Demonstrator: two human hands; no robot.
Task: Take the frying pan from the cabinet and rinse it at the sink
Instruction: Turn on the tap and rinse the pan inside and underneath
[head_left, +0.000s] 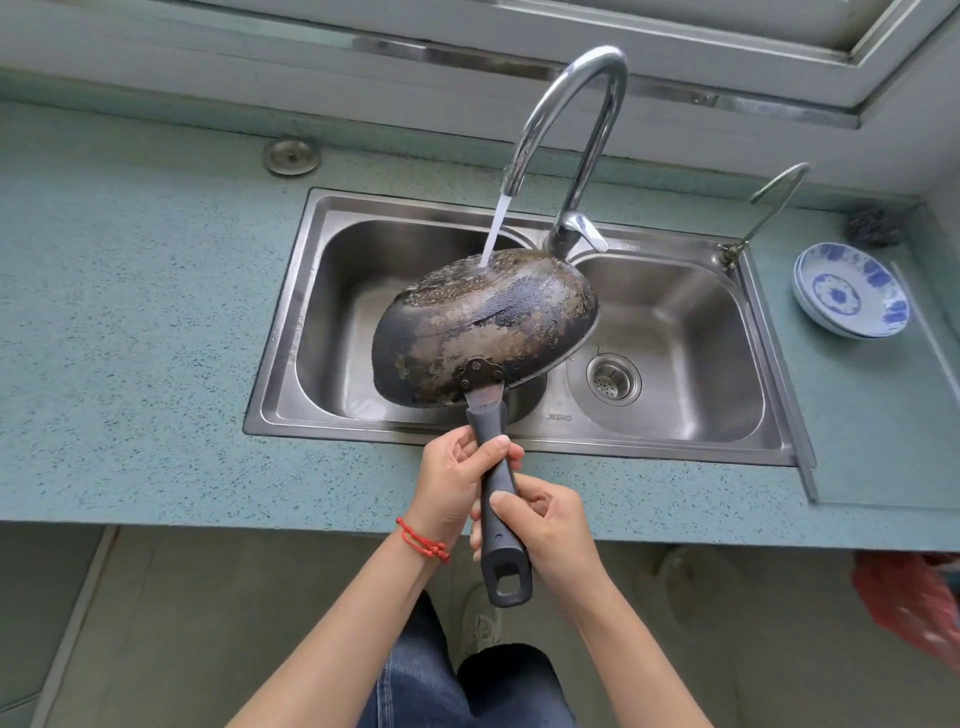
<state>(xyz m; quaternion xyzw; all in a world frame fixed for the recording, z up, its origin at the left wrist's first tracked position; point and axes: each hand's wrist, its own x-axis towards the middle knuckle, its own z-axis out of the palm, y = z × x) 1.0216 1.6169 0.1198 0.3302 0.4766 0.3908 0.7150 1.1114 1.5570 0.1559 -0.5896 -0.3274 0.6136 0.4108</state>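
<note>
The dark, worn frying pan (483, 325) is turned bottom-up and tilted over the left basin of the steel double sink (291, 332). Water runs from the curved chrome tap (571, 130) onto the pan's far underside. Both hands grip its long black handle (496, 499). My left hand (457, 483), with a red cord at the wrist, holds it nearer the pan. My right hand (550, 530) holds it lower, close to the looped end.
A stack of blue-and-white bowls (852, 291) and a steel scourer (875, 226) sit on the counter to the right. A small second tap (769, 208) stands at the sink's right corner. A round metal cap (291, 156) lies at the back left. A red bag (914, 603) hangs low right.
</note>
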